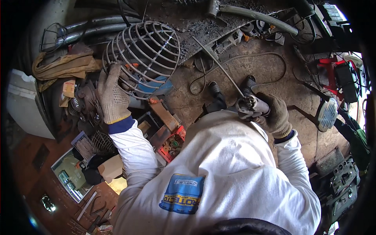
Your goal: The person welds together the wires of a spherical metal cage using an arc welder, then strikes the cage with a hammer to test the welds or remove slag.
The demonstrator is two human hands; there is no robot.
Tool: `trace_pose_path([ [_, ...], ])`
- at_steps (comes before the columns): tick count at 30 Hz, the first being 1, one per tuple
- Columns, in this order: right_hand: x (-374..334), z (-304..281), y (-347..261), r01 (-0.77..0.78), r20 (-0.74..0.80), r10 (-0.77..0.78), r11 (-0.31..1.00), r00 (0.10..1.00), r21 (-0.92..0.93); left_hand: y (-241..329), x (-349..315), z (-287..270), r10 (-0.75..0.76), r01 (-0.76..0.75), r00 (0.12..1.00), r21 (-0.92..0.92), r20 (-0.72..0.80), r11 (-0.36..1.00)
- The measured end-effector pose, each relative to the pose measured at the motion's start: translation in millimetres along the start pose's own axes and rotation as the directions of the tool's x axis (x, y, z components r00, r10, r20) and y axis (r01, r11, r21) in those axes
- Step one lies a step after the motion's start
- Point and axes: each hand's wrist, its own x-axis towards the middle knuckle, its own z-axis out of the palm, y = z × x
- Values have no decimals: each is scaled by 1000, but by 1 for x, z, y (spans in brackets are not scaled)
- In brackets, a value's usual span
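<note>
A rounded cage of bent metal rods point(150, 65) hangs or rests at the near side of the dark workbench, left of centre. My left hand point(113, 94), in a knitted work glove, has its fingers closed on the cage's left edge; some fingertips are hidden behind the bars. In front of my body my right hand point(276, 113), also gloved, grips a worn welding electrode holder point(252, 107). From that holder a long thin welding rod point(220, 65) points up and left toward the bench edge. Its far tip is apart from the cage.
Grimy workbench point(192, 21) carries a metal tube point(258, 17). A cable point(274, 55) loops over the floor. Brown cloth point(66, 66) lies at left. A red crate point(172, 145) of small parts stands beside my left arm. Red-and-black equipment point(333, 74) is at right.
</note>
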Motion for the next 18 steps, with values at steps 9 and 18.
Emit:
trace_pose_path([
  [9,15,10,0,-52,95,44,995,994,83,-1,-6,1,64,-59,997,132,-37,990],
  [18,19,16,-3,-54,114,45,995,993,80,4,-10,7,52,-44,997,139,-55,989],
])
